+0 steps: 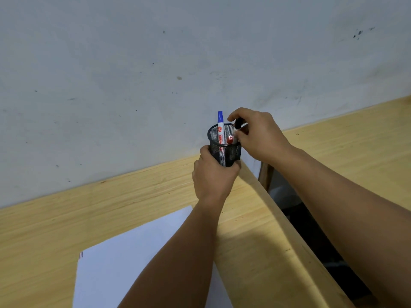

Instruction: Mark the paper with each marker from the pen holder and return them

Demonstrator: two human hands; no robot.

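A black mesh pen holder (225, 146) stands near the back right corner of the wooden table (133, 196), and my left hand (212, 176) is wrapped around its lower part. Inside it a blue-capped marker (220, 127) stands upright and a red-capped marker (230, 139) sits lower. My right hand (258, 135) pinches the black cap of a third marker (237, 125) at the holder's right rim, its body partly inside. A white sheet of paper (133, 258) lies on the table in front, partly covered by my left forearm, with small red marks at its left corner.
A pale, speckled wall (155, 63) rises right behind the table. A dark gap (311, 230) separates this table's right edge from a second wooden table (355, 141) on the right.
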